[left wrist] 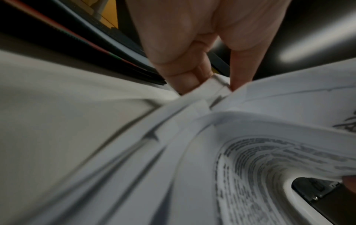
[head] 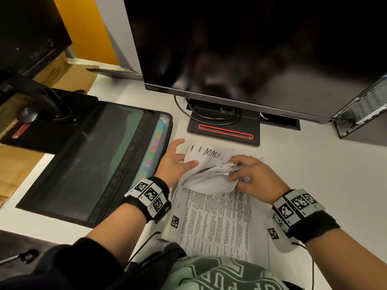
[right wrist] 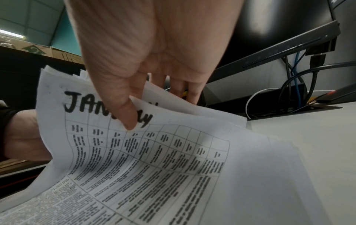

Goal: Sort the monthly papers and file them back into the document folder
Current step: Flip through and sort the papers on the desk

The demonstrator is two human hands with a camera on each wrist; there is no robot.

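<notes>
papers (head: pixel 211 218) lying on the white desk (head: pixel 303 164) right in front of the body, just right of the open document folder (head: pixel 94 164), below the monitor (head: pixel 240 49). upper ends lifted and fanned between both hands; lower part flat on the desk. right hand (head: pixel 249 174) pinching the curled bundle, thumb (right wrist: pixel 129 115) pressed on a sheet headed "january" with the other fingers curled behind the pages. left hand (head: pixel 176 162) at the top left corner, fingertips (left wrist: pixel 185 82) nipping page edges, thumb resting on a sheet lettered "march"; fingers fairly narrow, not spread.

risks, as a judgement: loose, unclipped stack, so a slackened right-hand pinch could let the fanned pages spring back and lose the place, or slide sideways and mix the months. hard bend in the bundle could crease or tear a corner. two thin sheets sticking together under the thumb could carry a wrong month along unnoticed. folder pockets close on the left, colored tabs (head: pixel 154 147) small, so a sheet pushed in hastily could land in the wrong slot or buckle at the mouth.

long axis of the stack running away from the body toward the monitor, headings at the far end, print reading upright from the seat; lifted ends curling up and over toward the body.
</notes>
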